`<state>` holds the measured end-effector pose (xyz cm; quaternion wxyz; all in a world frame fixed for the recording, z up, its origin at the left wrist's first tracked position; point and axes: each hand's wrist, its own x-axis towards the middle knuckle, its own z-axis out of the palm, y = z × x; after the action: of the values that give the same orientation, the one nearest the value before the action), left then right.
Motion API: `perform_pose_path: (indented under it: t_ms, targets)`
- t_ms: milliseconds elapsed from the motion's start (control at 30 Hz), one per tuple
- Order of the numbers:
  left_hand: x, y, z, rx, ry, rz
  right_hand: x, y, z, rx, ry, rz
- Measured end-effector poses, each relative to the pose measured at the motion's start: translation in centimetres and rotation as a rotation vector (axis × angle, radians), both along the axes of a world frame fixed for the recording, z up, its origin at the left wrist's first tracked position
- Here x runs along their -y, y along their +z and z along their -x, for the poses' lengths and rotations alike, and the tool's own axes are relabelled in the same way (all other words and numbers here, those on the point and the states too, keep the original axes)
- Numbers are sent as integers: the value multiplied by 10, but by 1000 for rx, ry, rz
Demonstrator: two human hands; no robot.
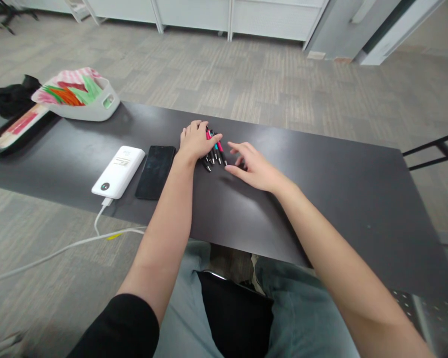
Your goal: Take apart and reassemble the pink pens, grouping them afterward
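**A:** Start at the fingertips. What are they doing?

**B:** The left hand (194, 141) has its fingers curved down over the far ends of a small bunch of slim pink, teal and black plastic pens (215, 149). From this angle I can't tell whether they grip or only rest. The right hand (254, 169) lies just beside the bunch, fingers spread and holding nothing.

**A:** And where are the pens?

**B:** Flat on the dark matte table (339, 199), right of a black slab phone (156, 171) and a white rectangular power bank (118, 170).

**A:** Any risk?

**B:** I'd judge the round barrels could roll and scatter if the left hand's pressure is uneven, since only one end is covered.

**A:** Which way do they lie?

**B:** Their long axis runs away-to-near. The black tips point toward the person and fan slightly rightward.
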<state>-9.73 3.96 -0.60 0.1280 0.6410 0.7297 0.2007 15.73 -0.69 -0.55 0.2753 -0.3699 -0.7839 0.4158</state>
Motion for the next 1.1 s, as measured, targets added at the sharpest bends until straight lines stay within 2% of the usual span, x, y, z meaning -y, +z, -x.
perform_pose_path:
  t_ms: [100, 167, 233, 300, 433, 533, 733, 833, 933, 1100]
  targets:
    - [9, 7, -12, -32, -41, 27, 1, 11, -62, 74, -74, -109]
    - [10, 7, -17, -43, -89, 32, -1, 12, -101, 90, -213, -172]
    - [8, 3, -17, -38, -148, 22, -3, 7, -129, 54, -397, -185]
    - [5, -3, -13, -26, -182, -9, -4, 0, -142, 46, -473, -206]
    - [0, -11, -7, -55, -172, -57, -3, -9, -135, 94, -364, -171]
    - [3, -7, -10, -73, -123, -45, -4, -10, -127, 131, -260, -115]
    - [12, 11, -16, -89, 181, 137, -9, -12, -129, 112, -289, -58]
    - [12, 13, -18, -82, 282, 152, -11, -12, -130, 99, -282, -42]
    - [10, 13, -18, -61, 304, 141, -12, -13, -131, 99, -280, -25]
    - [8, 15, -6, -47, 241, 253, -17, -16, -134, 90, -279, -38]
